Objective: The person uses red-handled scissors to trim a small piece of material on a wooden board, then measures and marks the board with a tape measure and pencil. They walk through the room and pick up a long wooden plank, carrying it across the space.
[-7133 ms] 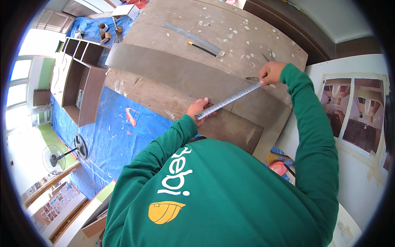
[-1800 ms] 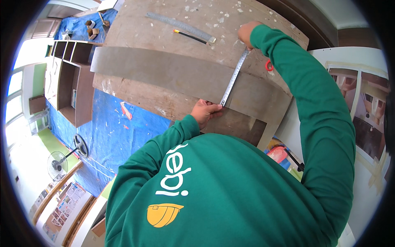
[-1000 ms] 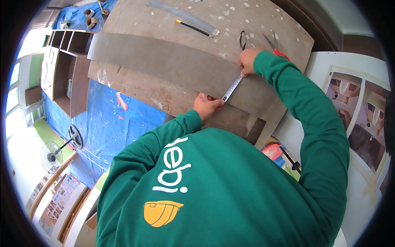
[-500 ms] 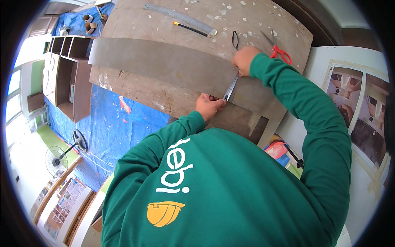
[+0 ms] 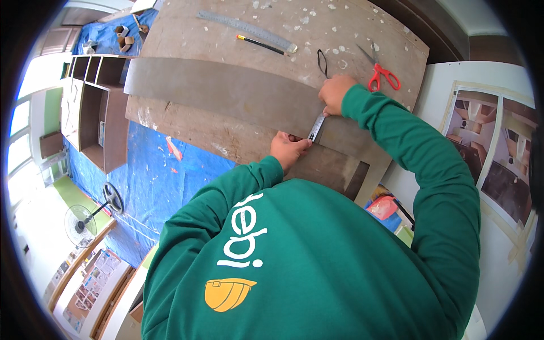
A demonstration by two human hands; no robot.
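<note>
Left hand pinches the end of the tape at the near edge of the strip. Right hand closes round the tape's other end, above the strip; case hidden by the fingers. Short length of blade shows between hands, over the strip. Beyond strip's far edge: black loop, pencil, ruler, and, farther right, red-handled scissors.

Daylight glares from windows at left, while edges curve into blackness.
</note>
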